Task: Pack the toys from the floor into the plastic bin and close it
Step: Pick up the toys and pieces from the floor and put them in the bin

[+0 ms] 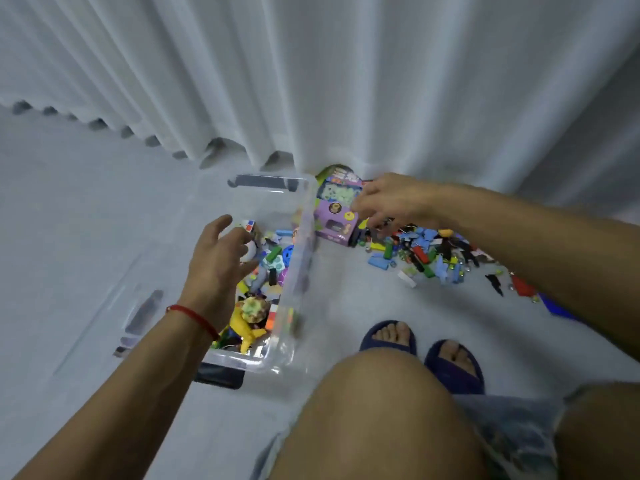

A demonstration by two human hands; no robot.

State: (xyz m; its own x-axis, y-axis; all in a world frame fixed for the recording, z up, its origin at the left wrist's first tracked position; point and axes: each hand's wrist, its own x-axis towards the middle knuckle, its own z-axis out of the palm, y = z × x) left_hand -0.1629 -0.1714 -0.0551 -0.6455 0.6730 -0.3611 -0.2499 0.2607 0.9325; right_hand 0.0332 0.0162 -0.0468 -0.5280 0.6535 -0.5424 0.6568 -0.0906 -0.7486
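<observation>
A clear plastic bin [300, 258] stands on the floor, holding mixed toys, among them a yellow figure [242, 327] and colored blocks. My left hand [221, 261] hovers over the bin's left side with its fingers spread and nothing in it. My right hand [391, 202] reaches over a heap of small colored bricks [426, 251] on the floor to the right of the bin. Its fingertips point down at the heap's left end, beside a purple toy box [334, 213]; whether they pinch a piece I cannot tell.
The bin's clear lid [114, 296] with dark latches lies flat on the floor left of the bin. White curtains [311, 81] hang behind. My bare knees [374, 410] and feet in dark blue slippers [453, 368] fill the lower right.
</observation>
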